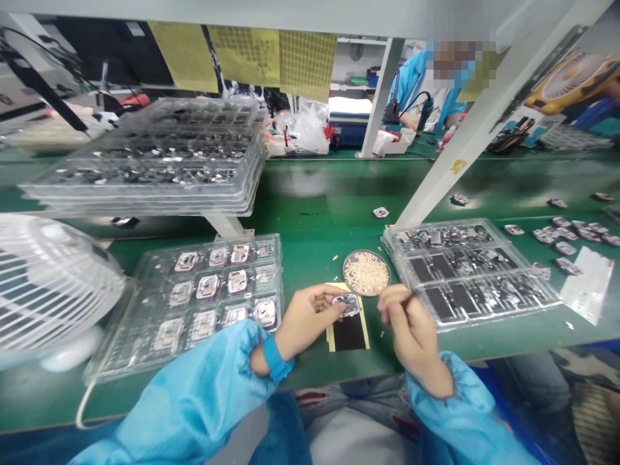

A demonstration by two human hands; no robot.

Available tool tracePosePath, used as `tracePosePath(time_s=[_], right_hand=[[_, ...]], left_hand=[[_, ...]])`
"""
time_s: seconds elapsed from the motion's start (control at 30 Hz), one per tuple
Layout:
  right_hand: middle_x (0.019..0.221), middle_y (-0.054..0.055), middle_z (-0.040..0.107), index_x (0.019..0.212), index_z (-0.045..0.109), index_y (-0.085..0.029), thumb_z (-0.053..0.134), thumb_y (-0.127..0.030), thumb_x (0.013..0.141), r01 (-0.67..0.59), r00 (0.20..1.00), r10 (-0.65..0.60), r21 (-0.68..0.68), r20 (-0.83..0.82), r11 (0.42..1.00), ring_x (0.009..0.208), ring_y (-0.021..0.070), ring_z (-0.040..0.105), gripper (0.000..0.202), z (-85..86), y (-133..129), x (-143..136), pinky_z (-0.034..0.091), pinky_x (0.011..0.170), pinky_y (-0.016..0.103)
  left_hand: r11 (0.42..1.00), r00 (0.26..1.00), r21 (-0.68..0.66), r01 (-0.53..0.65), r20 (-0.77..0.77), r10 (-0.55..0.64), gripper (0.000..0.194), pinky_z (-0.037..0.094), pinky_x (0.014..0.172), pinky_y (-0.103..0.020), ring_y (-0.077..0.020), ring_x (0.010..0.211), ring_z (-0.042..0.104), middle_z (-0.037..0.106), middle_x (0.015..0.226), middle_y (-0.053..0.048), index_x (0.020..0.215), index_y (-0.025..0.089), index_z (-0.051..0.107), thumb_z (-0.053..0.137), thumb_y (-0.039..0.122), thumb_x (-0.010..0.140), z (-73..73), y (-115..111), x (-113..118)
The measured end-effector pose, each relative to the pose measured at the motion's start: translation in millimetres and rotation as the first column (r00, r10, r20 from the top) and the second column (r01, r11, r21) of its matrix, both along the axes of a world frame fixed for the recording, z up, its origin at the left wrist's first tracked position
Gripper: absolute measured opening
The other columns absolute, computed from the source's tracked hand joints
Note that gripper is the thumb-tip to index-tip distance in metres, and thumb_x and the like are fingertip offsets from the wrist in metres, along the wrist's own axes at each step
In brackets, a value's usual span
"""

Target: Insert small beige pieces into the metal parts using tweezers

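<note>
My left hand (310, 316) pinches a small rounded-square electronic housing (347, 303) between thumb and fingers, its grey inner side facing up. Beneath it lies a black pad (349, 332) edged with yellow tape. To the right, my right hand (409, 326) is closed, thumb against curled fingers, held apart from the housing; whatever may be in its fingertips is too small to make out. Just beyond both hands sits a round dish (367, 272) full of tiny tan pieces, with a few of them scattered on the green bench (310, 258).
On the left, a clear tray (213, 274) holds several similar housings, beside a white fan (53, 290). Stacked trays (159, 155) rest on a raised shelf. At right lies a parts tray (469, 271); more housings (564, 232) lie beyond a slanted post (450, 161). A person (411, 90) sits opposite.
</note>
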State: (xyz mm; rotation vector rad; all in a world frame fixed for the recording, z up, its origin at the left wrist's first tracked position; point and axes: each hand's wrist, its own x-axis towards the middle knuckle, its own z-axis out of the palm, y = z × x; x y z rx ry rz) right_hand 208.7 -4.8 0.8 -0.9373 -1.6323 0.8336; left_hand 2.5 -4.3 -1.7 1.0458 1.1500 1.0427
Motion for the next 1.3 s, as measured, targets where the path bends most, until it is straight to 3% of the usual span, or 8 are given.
tracePosePath(time_s=[0.1,0.23,0.4,0.53,0.67,1.03,1.17,1.3], right_hand=[[0.087,0.004,0.066,0.103,0.068,-0.019,0.068,-0.036,0.09,0.074,0.994,-0.05,-0.261,0.099,0.962,0.075,0.0189,0.062,0.021,-5.4,7,-14,0.051,0.068,0.03],[0.074,0.002,0.067,0.096,0.072,-0.015,0.073,-0.041,0.084,-0.009,0.996,0.047,-0.436,0.078,0.9,0.06,0.0159,0.058,0.029,-10.9,10,-26,0.048,0.057,0.027],[0.086,0.006,0.073,0.093,0.073,-0.016,0.072,-0.043,0.085,-0.073,0.997,0.065,-0.393,-0.035,0.917,0.078,0.0225,0.066,0.028,-12.9,9,-32,0.053,0.072,0.034],[0.077,0.004,0.067,0.08,0.068,-0.017,0.073,-0.042,0.085,-0.042,0.999,0.033,-0.341,-0.032,0.939,0.07,0.0188,0.06,0.025,-15.0,10,-34,0.049,0.065,0.03],[0.066,-0.001,0.057,0.074,0.065,-0.018,0.073,-0.04,0.084,0.01,1.0,-0.007,-0.262,0.013,0.965,0.058,0.0137,0.048,0.026,-14.5,10,-36,0.04,0.054,0.025],[0.061,-0.002,0.057,0.072,0.06,-0.018,0.068,-0.044,0.085,0.045,0.999,-0.039,-0.303,0.026,0.952,0.054,0.0127,0.047,0.03,-13.6,7,-43,0.038,0.05,0.023],[0.063,-0.001,0.058,0.073,0.062,-0.017,0.069,-0.042,0.085,0.073,0.997,-0.062,-0.295,0.048,0.953,0.055,0.0131,0.048,0.028,-19.5,8,-43,0.039,0.051,0.024],[0.071,0.003,0.065,0.081,0.069,-0.016,0.064,-0.039,0.093,-0.012,0.995,0.039,-0.262,0.097,0.965,0.065,0.0166,0.057,0.026,-16.0,14,-32,0.046,0.059,0.027]], left_hand=[[0.999,0.999,0.05,0.015,-0.04,-0.013,0.024,0.057,0.073,-0.028,-0.018,0.078,0.071,0.078,0.089,-0.009,0.1,0.012,0.074,0.074,0.023,0.079,-1.2,-2,0],[0.994,0.995,0.106,0.037,-0.097,-0.027,0.023,0.056,0.08,-0.029,-0.0205,0.086,0.071,0.078,0.093,-0.009,0.102,0.014,0.076,0.071,0.022,0.081,0.7,-5,1],[0.99,0.986,0.136,0.025,-0.164,-0.002,0.024,0.056,0.076,-0.028,-0.02,0.083,0.07,0.078,0.094,-0.007,0.105,0.017,0.077,0.069,0.022,0.083,2.6,-8,2],[0.955,0.936,0.292,0.05,-0.348,0.057,0.025,0.053,0.07,-0.026,-0.0168,0.075,0.066,0.077,0.097,-0.004,0.106,0.022,0.076,0.066,0.018,0.084,5.4,-12,3],[0.926,0.891,0.339,0.166,-0.454,0.006,0.029,0.052,0.082,-0.027,-0.0176,0.088,0.068,0.076,0.106,-0.002,0.115,0.025,0.073,0.059,0.017,0.09,10.9,-14,1],[0.923,0.908,0.365,0.121,-0.417,0.045,0.026,0.052,0.09,-0.029,-0.0202,0.098,0.069,0.076,0.11,-0.004,0.111,0.023,0.073,0.058,0.017,0.091,5.6,-16,3],[0.932,0.907,0.349,0.096,-0.416,0.062,0.024,0.052,0.083,-0.028,-0.0192,0.09,0.069,0.077,0.104,-0.004,0.11,0.022,0.074,0.059,0.019,0.09,4.0,-15,4],[0.96,0.913,0.262,0.104,-0.408,0.012,0.022,0.051,0.07,-0.025,-0.0169,0.074,0.065,0.076,0.088,-0.003,0.106,0.02,0.075,0.059,0.024,0.091,1.9,-12,3]])
